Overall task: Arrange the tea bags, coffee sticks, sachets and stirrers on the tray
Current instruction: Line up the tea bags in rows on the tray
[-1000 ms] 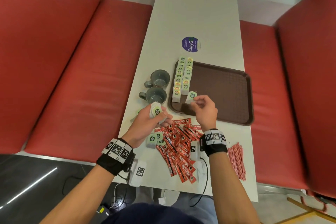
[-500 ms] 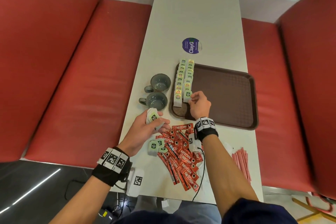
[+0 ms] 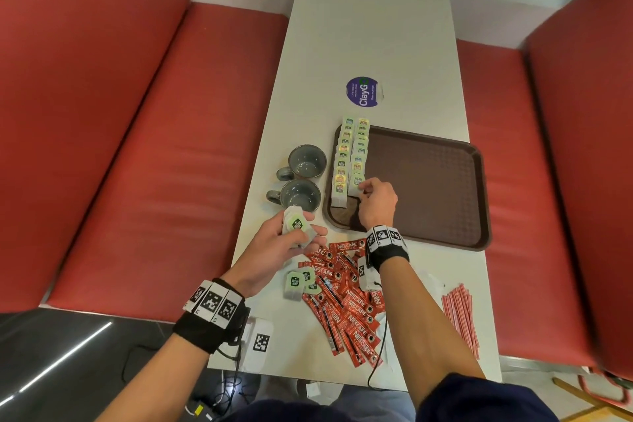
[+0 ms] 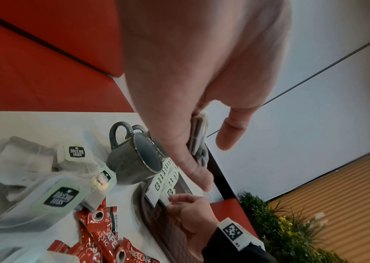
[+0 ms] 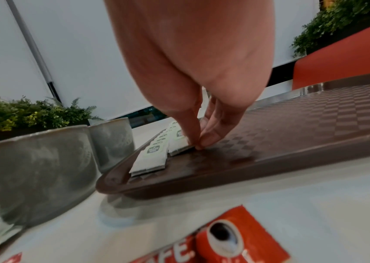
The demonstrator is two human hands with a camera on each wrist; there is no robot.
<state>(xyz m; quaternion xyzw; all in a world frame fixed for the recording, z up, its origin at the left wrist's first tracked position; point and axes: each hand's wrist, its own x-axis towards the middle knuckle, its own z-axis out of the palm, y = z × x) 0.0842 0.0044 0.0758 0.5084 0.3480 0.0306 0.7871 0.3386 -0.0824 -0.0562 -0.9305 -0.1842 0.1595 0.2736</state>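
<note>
A brown tray [image 3: 435, 188] lies on the white table with two rows of tea bags [image 3: 352, 154] along its left side. My right hand [image 3: 368, 192] pinches the nearest tea bag [image 3: 357, 184] of the right row, laying it flat on the tray [image 5: 292, 142]; in the right wrist view thumb and fingertips [image 5: 208, 138] hold its corner [image 5: 180, 147]. My left hand [image 3: 294, 229] hovers left of the tray and grips a small stack of tea bags [image 3: 297, 225]. Red coffee sticks [image 3: 346, 298] and loose tea bags [image 3: 298, 283] lie near me. Pink stirrers [image 3: 460, 319] lie at the right.
Two grey mugs [image 3: 303, 178] stand just left of the tray, close to my left hand. A round purple sticker [image 3: 363, 91] is on the table beyond the tray. Red bench seats [image 3: 171, 147] flank the table on both sides.
My right hand carried a tea bag forward from above the tray's near corner and set it down at the near end of the right row. The left hand stayed put with its stack.
</note>
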